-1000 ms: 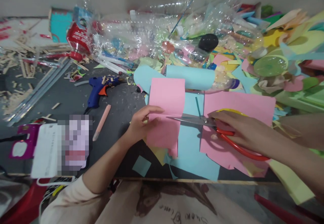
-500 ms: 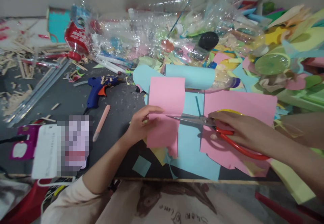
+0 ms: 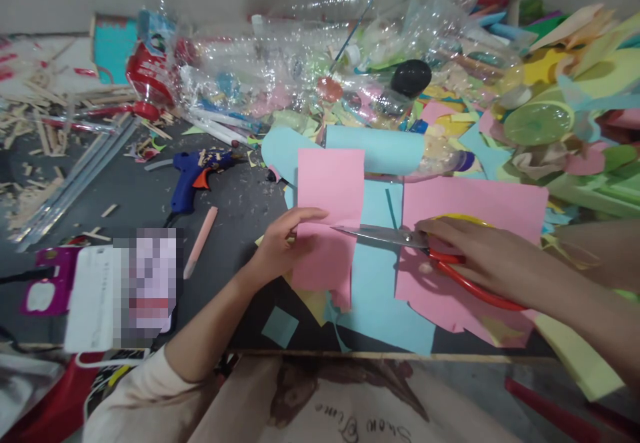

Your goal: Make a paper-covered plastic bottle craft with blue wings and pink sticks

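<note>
My left hand [image 3: 283,246] pinches the left edge of a pink paper sheet [image 3: 330,189] held over the dark table. In my right hand [image 3: 475,256] are red-handled scissors [image 3: 395,237], fingers closed round the handles. The blades lie across the pink sheet's right edge, with the tips inside the paper. Beneath lies a light blue sheet [image 3: 380,296], and a larger pink sheet [image 3: 480,209] sits under my right hand.
A blue glue gun [image 3: 193,176] and a pink stick [image 3: 200,243] lie on the left. Crushed clear plastic bottles [image 3: 280,76] and coloured paper scraps [image 3: 550,96] crowd the back and right. A rolled blue paper [image 3: 375,151] lies behind the pink sheet. Wooden sticks [image 3: 30,123] litter the far left.
Almost nothing differs. The pink sheet and the scissors have shifted very slightly; both hands keep their hold.
</note>
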`<state>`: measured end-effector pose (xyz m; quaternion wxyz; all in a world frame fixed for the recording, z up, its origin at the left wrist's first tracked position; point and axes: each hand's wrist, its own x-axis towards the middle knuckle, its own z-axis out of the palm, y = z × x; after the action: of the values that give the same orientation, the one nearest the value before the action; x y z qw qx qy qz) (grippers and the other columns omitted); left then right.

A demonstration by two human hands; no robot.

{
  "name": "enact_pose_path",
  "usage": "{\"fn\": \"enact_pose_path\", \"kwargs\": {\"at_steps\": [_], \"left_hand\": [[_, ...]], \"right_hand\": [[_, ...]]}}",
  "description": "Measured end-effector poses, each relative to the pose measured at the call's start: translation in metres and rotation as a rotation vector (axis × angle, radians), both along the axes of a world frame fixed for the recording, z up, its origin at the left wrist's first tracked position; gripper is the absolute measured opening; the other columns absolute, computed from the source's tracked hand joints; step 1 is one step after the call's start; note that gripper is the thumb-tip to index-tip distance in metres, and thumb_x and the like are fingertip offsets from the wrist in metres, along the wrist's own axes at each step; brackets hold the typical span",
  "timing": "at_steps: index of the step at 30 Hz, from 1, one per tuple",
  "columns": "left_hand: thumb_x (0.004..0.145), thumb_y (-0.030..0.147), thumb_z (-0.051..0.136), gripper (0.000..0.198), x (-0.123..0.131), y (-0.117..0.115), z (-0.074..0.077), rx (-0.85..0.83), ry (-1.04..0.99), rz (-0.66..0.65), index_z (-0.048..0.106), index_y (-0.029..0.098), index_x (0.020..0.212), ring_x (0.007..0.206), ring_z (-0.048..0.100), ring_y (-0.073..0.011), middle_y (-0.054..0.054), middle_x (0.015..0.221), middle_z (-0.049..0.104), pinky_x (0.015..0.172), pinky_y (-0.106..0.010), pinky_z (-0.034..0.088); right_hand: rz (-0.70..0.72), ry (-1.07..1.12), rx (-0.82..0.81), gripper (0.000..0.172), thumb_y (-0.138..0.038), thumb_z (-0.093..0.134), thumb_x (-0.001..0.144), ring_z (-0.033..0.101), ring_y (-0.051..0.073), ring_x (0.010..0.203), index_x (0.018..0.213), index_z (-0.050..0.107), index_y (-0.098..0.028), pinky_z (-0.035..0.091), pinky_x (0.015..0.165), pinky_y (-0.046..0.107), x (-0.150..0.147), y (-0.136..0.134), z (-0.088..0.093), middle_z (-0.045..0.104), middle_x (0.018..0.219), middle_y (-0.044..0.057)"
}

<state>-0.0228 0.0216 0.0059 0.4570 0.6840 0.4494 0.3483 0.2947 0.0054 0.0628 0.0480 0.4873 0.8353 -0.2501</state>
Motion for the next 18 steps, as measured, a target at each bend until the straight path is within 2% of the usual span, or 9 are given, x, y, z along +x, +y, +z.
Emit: {"fn": "enact_pose_path", "kwargs": {"at_steps": [3,11,18], "left_hand": [[0.074,0.007,0.058,0.043,0.0004,-0.0007,0.0013,-0.016,-0.002,-0.04,0.067,0.021,0.113,0.087,0.067,-0.0161,-0.007,0.114,0.072,0.052,-0.02,0.043],[0.076,0.008,0.058,0.043,0.002,-0.0021,0.0011,0.006,-0.025,-0.073,0.067,0.022,0.115,0.09,0.066,-0.0173,-0.007,0.117,0.07,0.055,-0.021,0.043],[0.076,0.006,0.058,0.044,0.0016,-0.0023,-0.0006,-0.01,-0.03,-0.057,0.067,0.022,0.116,0.071,0.06,-0.0113,-0.006,0.116,0.07,0.049,-0.021,0.038]], "right_hand": [[0.016,0.001,0.005,0.035,-0.042,0.03,0.096,0.067,0.029,0.085,0.109,0.058,-0.027,0.051,0.066,0.039,-0.0037,-0.0004,0.0015,0.071,0.098,0.009],[0.008,0.031,-0.036,0.038,-0.044,0.03,0.096,0.068,0.028,0.081,0.113,0.059,-0.026,0.051,0.061,0.037,-0.0088,-0.002,-0.0003,0.072,0.097,0.009],[-0.018,0.016,-0.04,0.039,-0.047,0.029,0.097,0.069,0.026,0.074,0.111,0.06,-0.03,0.049,0.056,0.034,-0.0088,-0.0024,0.0045,0.072,0.093,0.007]]}}
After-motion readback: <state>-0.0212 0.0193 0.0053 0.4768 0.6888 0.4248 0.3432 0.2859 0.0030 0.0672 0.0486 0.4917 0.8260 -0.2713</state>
